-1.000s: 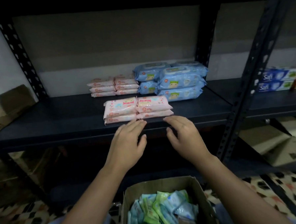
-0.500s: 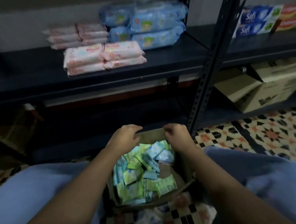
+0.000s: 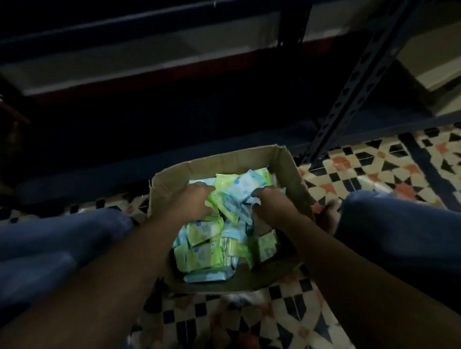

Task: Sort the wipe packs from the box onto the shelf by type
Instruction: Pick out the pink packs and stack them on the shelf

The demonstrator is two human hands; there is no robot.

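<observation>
Cardboard box, 6 o'clock, on tiled floor: green and blue wipe packs inside. Left hand, right hand: buried among packs, grasp unclear. Advice: lift one colour only.

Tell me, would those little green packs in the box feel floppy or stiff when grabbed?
Probably floppy: the green packs lie bent and jumbled in the cardboard box. Likely slippery, since their wrappers shine. Probably light, being small beside the left hand.
</observation>
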